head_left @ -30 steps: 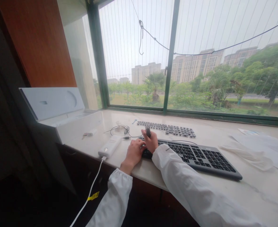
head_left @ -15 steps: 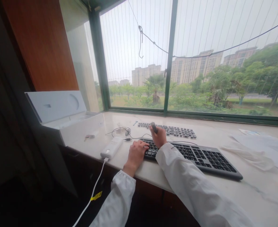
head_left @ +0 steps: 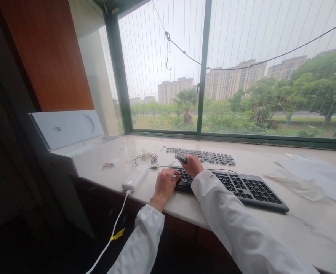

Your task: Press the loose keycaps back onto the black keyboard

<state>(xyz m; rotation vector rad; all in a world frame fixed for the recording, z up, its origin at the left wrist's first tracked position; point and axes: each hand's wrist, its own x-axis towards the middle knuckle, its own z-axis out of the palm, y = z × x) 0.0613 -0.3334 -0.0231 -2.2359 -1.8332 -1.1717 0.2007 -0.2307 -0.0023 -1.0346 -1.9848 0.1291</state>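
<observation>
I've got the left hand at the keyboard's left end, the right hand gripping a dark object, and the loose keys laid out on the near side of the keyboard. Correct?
Not quite: the loose keys lie on the far side of the keyboard, as the head view shows. The left hand and the right hand with its dark object are as you say.
</observation>
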